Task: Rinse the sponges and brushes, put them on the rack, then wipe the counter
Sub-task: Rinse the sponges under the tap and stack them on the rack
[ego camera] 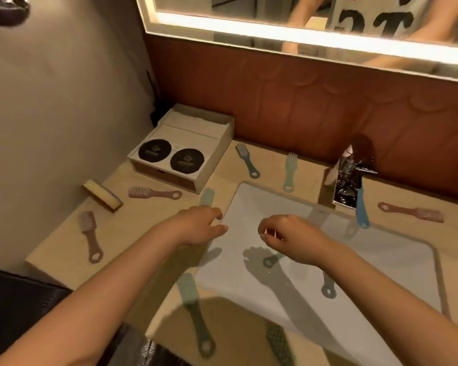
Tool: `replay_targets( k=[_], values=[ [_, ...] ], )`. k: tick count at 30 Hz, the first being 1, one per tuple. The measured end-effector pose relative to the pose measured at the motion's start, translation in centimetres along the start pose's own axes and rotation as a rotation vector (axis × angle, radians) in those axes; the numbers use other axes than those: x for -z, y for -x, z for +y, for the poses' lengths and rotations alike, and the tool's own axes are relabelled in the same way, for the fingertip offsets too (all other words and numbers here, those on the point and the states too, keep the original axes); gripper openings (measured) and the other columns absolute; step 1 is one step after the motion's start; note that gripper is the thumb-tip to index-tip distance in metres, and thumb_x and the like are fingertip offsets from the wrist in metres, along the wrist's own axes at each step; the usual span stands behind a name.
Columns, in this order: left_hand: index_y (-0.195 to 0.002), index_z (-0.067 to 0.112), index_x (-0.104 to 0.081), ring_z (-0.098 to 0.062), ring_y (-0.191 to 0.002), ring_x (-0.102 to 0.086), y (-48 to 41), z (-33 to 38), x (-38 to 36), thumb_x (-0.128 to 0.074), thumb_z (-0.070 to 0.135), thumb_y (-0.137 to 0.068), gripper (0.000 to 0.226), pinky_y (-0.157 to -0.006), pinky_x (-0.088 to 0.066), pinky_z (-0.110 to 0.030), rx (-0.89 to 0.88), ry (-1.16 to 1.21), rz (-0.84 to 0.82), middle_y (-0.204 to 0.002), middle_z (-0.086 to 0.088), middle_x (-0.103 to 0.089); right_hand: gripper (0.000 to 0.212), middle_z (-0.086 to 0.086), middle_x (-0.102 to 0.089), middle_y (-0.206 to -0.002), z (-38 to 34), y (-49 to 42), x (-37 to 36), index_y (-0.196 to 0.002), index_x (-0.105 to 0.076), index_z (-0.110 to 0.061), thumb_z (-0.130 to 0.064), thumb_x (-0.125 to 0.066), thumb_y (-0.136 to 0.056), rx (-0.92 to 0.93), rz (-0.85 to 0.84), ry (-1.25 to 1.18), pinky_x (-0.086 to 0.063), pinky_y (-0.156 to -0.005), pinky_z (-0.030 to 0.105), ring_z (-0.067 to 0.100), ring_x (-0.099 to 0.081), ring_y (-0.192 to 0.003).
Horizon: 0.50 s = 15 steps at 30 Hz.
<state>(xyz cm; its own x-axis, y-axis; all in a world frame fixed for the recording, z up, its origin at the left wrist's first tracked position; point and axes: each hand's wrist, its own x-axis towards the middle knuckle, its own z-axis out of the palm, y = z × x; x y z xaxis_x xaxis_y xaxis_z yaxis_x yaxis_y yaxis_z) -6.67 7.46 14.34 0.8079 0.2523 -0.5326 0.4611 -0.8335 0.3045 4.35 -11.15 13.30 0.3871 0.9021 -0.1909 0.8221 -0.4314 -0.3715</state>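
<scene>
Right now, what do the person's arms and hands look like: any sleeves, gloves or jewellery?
Both the left hand and right hand are bare: no gloves, and no rings or watch that I can see. The forearms are uncovered to the frame edge, no sleeves showing. The mirror reflects a light top with large dark shapes.

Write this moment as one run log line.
left hand: open, at sink edge | right hand: over sink, fingers curled | sponge: on counter | brushes: counter and sink

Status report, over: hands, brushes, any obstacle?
Left hand open at sink edge; right hand curled, grip unclear. Two brushes in sink, rest on counter. Path clear.
</scene>
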Motion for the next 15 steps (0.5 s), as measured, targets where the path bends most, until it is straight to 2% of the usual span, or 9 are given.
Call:
replay_targets(
  k=[5, 10, 15],
  values=[
    [-0.141, 0.021, -0.033, -0.025, -0.136, -0.028, 0.6, -7.8, -1.1, -0.039, 0.047, -0.093, 0.055, -0.109, -0.029, -0.038, 0.163, -0.015, 0.036, -0.15, -0.003, -0.027, 0.03, 0.002, -0.064, -0.113, -4.0, -4.1, -2.1, -0.12, -0.055, -0.022, -0.032, -0.041, -0.095, 0.087, -0.102, 0.145, -0.046, -0.082, 0.034, 0.022, -0.059, -0.1],
    [-0.144, 0.024, -0.025, -0.028, -0.143, -0.013, 1.5, -15.5, -2.2, -0.041, 0.047, -0.092, 0.059, -0.113, -0.023, -0.04, 0.365, 0.008, 0.178, -0.157, -0.005, -0.009, 0.032, 0.007, -0.061, -0.118, -6.8, -7.3, -3.3, -0.121, -0.053, -0.019, -0.034, -0.04, -0.095, 0.095, -0.215, 0.208, -0.048, -0.084, 0.037, 0.027, -0.058, -0.102],
    [-0.143, 0.024, -0.027, -0.042, -0.137, -0.021, 1.0, -20.3, -1.9, -0.049, 0.037, -0.091, 0.057, -0.111, -0.026, -0.047, 0.469, 0.071, 0.414, -0.155, -0.018, 0.008, 0.036, 0.01, -0.06, -0.119, -8.2, -9.4, -4.3, -0.124, -0.053, -0.015, -0.032, -0.039, -0.095, 0.069, -0.307, 0.265, -0.047, -0.08, 0.035, 0.029, -0.058, -0.101]
  ],
)
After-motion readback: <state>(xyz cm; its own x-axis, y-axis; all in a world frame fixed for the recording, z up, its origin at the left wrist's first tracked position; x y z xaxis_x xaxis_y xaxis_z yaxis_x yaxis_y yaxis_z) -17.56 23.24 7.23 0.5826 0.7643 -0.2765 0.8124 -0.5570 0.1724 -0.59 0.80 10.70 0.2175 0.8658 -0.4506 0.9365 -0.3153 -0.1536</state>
